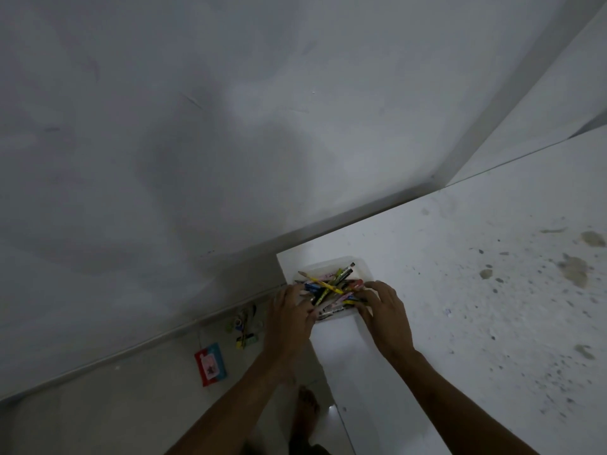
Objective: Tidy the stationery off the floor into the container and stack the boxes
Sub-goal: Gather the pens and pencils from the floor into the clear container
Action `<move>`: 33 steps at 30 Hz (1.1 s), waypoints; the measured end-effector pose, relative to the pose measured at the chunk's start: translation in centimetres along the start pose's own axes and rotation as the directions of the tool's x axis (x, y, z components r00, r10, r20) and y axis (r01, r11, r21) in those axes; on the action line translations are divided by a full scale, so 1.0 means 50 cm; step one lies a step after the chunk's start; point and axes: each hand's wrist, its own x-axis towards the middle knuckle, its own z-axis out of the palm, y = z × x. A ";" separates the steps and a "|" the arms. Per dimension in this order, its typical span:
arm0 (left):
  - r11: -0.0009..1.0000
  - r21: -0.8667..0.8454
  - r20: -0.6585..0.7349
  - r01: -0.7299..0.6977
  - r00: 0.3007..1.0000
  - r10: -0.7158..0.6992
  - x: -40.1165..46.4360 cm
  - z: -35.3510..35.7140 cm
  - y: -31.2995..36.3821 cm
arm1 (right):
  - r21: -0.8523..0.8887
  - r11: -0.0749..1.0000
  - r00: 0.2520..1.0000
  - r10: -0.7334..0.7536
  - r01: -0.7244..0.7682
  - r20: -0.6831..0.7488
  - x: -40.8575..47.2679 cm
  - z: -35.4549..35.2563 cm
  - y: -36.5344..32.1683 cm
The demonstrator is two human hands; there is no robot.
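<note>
A white container (363, 266) sits at the near left corner of a white table top (460, 257), filled with several pens and pencils (331, 285). My left hand (290, 311) holds the container's left side, fingers curled at its rim. My right hand (386, 307) holds its right side, fingers spread over the pens. On the floor to the left lie a red and blue box (210, 364) and a small pile of stationery (244, 325) with tape rolls and markers.
A grey wall (197, 126) rises behind the table and the floor (115, 405). The table top is speckled with stains on its right part. My bare foot (308, 412) stands on the floor beside the table edge.
</note>
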 end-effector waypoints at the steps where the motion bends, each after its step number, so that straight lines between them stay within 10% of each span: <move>1: 1.000 -0.007 -0.005 0.009 1.000 -0.009 0.000 -0.001 0.000 | 0.000 1.000 1.000 0.002 -0.002 0.007 0.002 0.001 0.001; 14: 0.996 0.089 0.118 0.003 0.993 -0.014 0.007 0.011 0.029 | -0.019 0.991 0.990 -0.135 0.136 0.046 -0.011 0.012 -0.030; 33: 0.968 -0.066 -0.120 -0.240 0.965 0.231 0.005 0.004 0.030 | -0.102 0.991 0.988 -0.075 0.089 0.135 0.078 -0.002 -0.077</move>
